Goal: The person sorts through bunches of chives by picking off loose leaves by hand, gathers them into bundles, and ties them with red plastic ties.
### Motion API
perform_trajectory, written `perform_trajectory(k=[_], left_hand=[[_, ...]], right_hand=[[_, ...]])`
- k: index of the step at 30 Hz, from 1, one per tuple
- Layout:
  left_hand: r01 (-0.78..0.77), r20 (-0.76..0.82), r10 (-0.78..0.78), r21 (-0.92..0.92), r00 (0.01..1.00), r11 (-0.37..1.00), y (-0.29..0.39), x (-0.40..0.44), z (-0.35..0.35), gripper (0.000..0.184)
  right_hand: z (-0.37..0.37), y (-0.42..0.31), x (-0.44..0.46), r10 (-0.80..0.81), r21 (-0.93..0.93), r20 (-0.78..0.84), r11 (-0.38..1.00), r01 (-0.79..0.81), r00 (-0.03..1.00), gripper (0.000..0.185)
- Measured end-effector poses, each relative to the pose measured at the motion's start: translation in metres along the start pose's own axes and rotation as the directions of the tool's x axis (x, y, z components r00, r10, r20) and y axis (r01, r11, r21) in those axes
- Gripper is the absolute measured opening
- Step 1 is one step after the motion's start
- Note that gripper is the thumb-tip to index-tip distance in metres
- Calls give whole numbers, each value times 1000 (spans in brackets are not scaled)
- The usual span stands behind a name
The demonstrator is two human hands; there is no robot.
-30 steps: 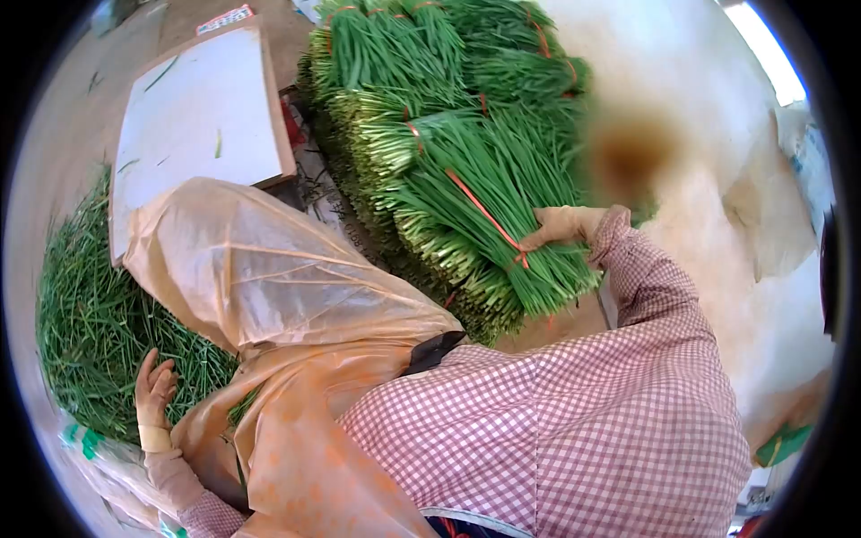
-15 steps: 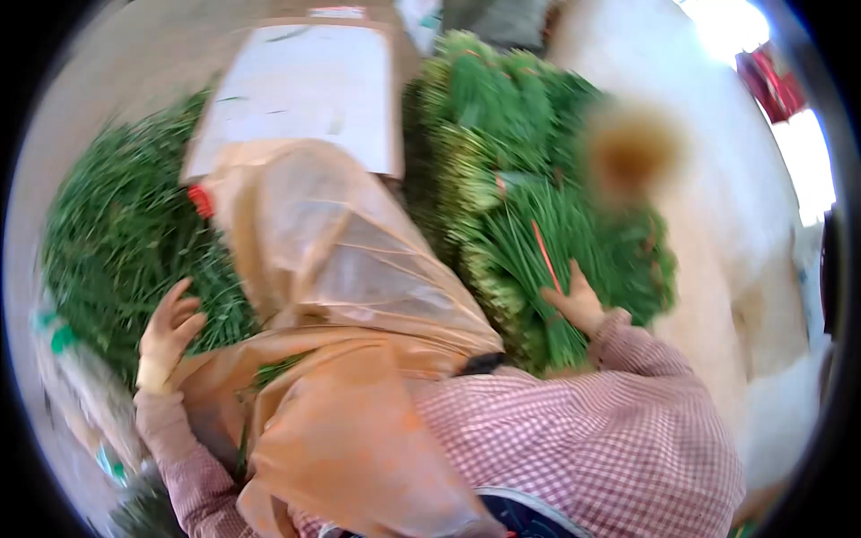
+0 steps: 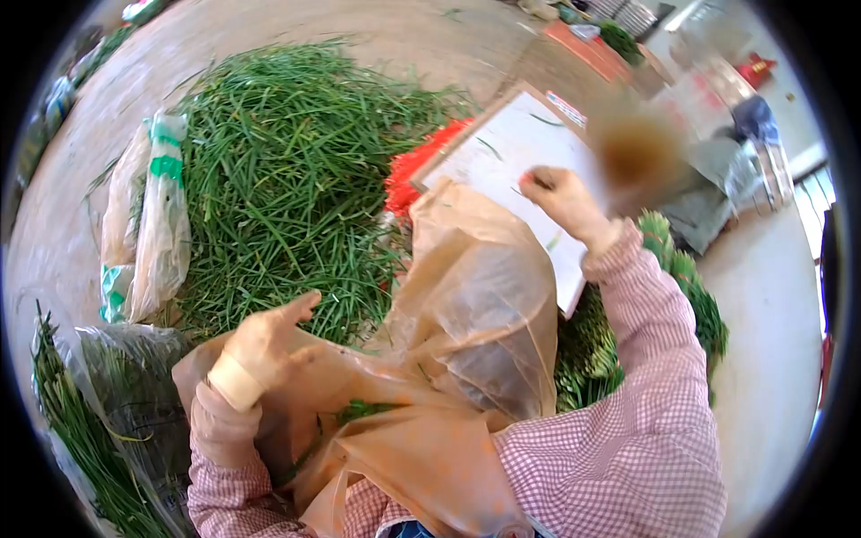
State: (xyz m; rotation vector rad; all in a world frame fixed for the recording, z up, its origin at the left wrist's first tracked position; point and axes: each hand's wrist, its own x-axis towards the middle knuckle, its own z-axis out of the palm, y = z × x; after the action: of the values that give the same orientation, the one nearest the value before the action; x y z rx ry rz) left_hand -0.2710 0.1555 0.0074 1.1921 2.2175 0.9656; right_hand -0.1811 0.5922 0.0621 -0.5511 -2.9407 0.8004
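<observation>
My left hand (image 3: 260,354) hangs over the edge of the tan plastic sheet (image 3: 484,260) on my lap, its fingers apart and holding nothing. Just beyond it lies a large heap of loose, cut green chive-like leaves (image 3: 287,179). Over the white board (image 3: 516,143), my right hand (image 3: 569,206) is closed, fingertips pinched together. A small reddish spot shows at those fingertips, but I cannot make out what it is. Stacked bundles of chives (image 3: 587,354) with pale ends lie right of the board, partly hidden by my right sleeve. A few leaf scraps rest on the board.
Clear plastic bags with green markings (image 3: 161,215) stand left of the heap. A bag of long green leaves (image 3: 134,386) is at lower left. Red netting (image 3: 421,166) lies beside the board. Grey-green sacking (image 3: 708,193) and an orange-red board (image 3: 587,49) are farther back.
The view has swung left. My right hand has left the chive bundles and moved over the white board, its fingers now closed. My left hand remains open near the heap.
</observation>
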Motion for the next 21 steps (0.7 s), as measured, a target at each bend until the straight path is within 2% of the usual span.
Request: perform_trajectory(k=[1, 3, 4, 6, 8, 11, 13, 15, 16, 17, 19, 20, 21], left_hand=[[-41, -47, 43, 48, 998, 998, 0, -4, 1, 67], [61, 25, -65, 128, 998, 990, 7, -9, -4, 72], [83, 15, -85, 126, 996, 989, 9, -11, -6, 72], [123, 25, -129, 176, 991, 977, 11, -13, -7, 70], [185, 23, -193, 194, 981, 963, 14, -13, -8, 69], [223, 22, -233, 216, 972, 951, 16, -15, -10, 69], [195, 21, -204, 207, 979, 959, 19, -17, -12, 68], [196, 10, -202, 207, 979, 959, 20, -20, -10, 69], [193, 3, -199, 217, 980, 957, 20, -20, -9, 69], [189, -5, -193, 229, 981, 955, 21, -19, -8, 69], [188, 2, -194, 233, 981, 954, 23, -18, -8, 69], [184, 13, -193, 239, 981, 953, 24, -18, -8, 69], [177, 9, -185, 245, 983, 953, 24, -17, -8, 69]], right_hand=[[6, -17, 31, -3, -53, 20, 999, 4, 1000, 28], [37, -19, 95, -82, -158, 7, 984, 82, 997, 27], [49, -22, 122, -97, -152, 23, 983, 100, 995, 27], [74, -26, 169, -151, -282, 231, 935, 214, 961, 27], [99, -30, 206, 64, -514, 346, 847, 132, 936, 34], [127, -26, 240, 284, -765, 414, 624, 161, 865, 42], [136, -11, 254, 272, -713, 474, 676, 185, 838, 37], [126, -20, 241, 233, -606, 402, 793, 67, 886, 33], [128, 2, 246, 118, -420, 354, 906, 45, 928, 29], [126, 8, 247, 115, -424, 353, 904, 49, 928, 29], [121, 16, 245, 137, -177, 239, 980, -95, 961, 29], [122, 23, 244, 108, -49, 181, 994, -100, 978, 30], [120, 26, 242, 106, -48, 170, 994, -99, 980, 30]])
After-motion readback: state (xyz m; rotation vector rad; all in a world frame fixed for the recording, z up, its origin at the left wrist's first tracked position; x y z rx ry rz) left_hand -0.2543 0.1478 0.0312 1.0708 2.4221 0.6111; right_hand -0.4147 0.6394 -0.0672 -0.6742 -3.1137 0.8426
